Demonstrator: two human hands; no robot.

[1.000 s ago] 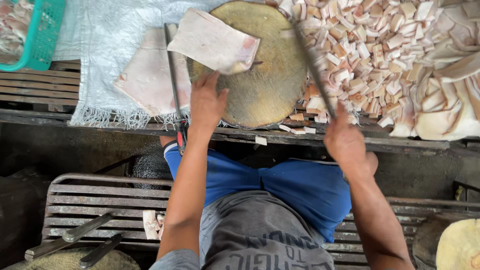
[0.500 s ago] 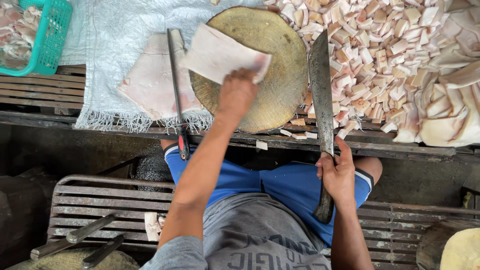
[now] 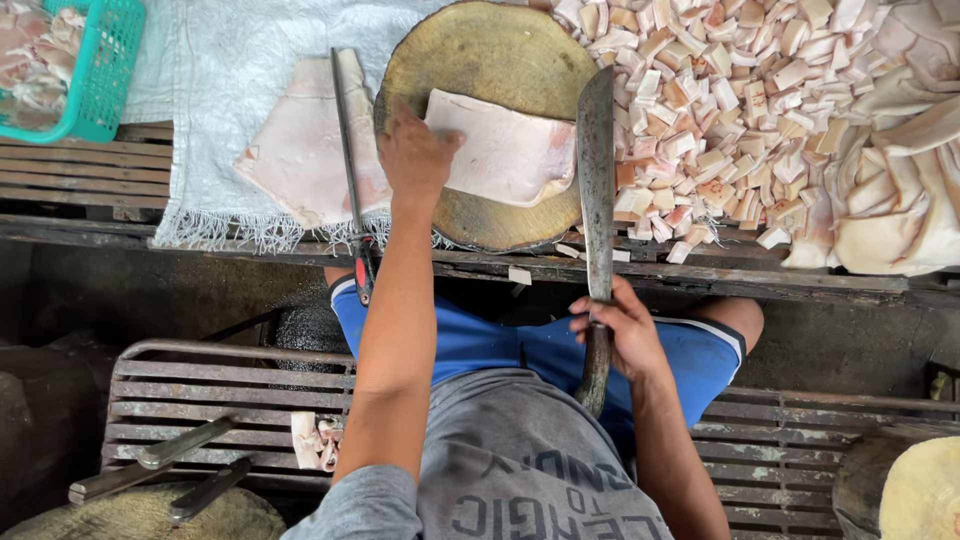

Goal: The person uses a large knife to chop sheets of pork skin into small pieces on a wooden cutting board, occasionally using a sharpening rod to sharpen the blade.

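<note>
My left hand [image 3: 412, 152] presses flat on the left edge of a pale slab of pork skin [image 3: 505, 150] lying on a round wooden chopping block [image 3: 480, 60]. My right hand [image 3: 622, 330] grips the handle of a long cleaver [image 3: 596, 170], whose blade stands upright along the block's right side. A second long knife [image 3: 350, 170] with a red handle lies to the left of the block, across another pale slab [image 3: 295, 155].
A big heap of cut pale cubes [image 3: 740, 90] fills the table's right side, with large uncut pieces [image 3: 890, 200] at the far right. A teal basket [image 3: 95, 70] stands top left. Two knives [image 3: 180, 465] lie on a slatted metal bench [image 3: 230, 390] below.
My left hand has laid the slab flat on the block and now rests on it. My right hand has brought the cleaver upright beside the block.
</note>
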